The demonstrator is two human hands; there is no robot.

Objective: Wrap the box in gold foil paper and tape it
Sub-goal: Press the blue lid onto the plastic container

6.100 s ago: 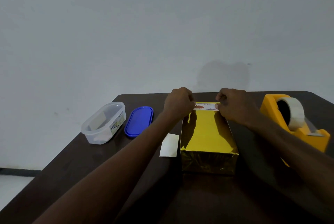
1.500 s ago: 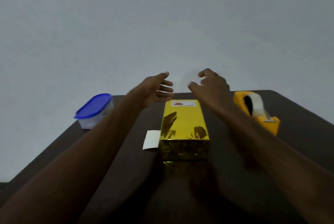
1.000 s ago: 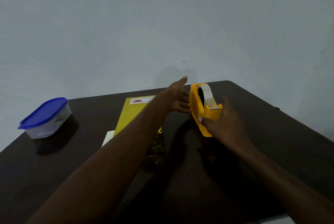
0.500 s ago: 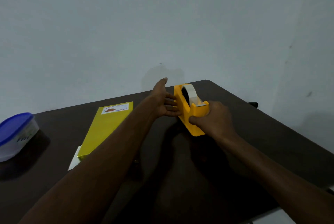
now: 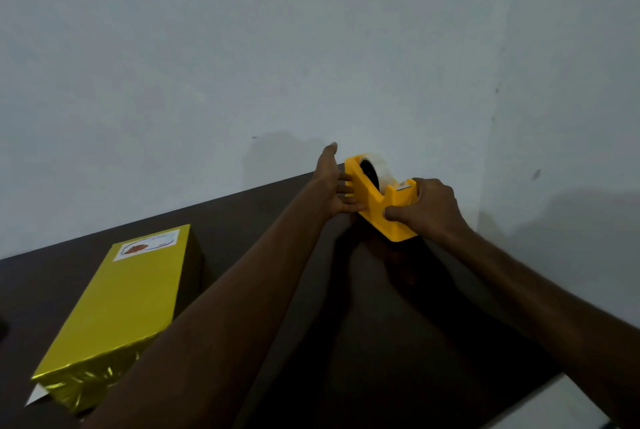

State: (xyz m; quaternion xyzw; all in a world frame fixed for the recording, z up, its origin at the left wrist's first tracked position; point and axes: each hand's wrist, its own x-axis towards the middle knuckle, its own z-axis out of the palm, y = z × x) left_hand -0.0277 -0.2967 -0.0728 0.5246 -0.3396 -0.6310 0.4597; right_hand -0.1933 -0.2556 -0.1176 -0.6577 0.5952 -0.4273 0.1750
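Note:
The box wrapped in gold foil point(image 5: 121, 304) lies at the lower left of the dark table, a white label with a red picture point(image 5: 147, 244) at its far end. A yellow tape dispenser point(image 5: 379, 202) with a roll of clear tape point(image 5: 379, 167) stands near the table's far edge. My right hand point(image 5: 427, 210) grips the dispenser's near end by the cutter. My left hand point(image 5: 334, 183) lies flat against its left side, fingers spread and touching the yellow body.
The dark brown table point(image 5: 398, 324) ends at a grey wall behind and drops off at the lower right corner. A white slip of paper point(image 5: 34, 400) pokes out from under the box's near left corner.
Both hands left the far end of the box and went right to the tape dispenser. The right hand took hold of it. The view swung right, so the blue-lidded tub left the frame.

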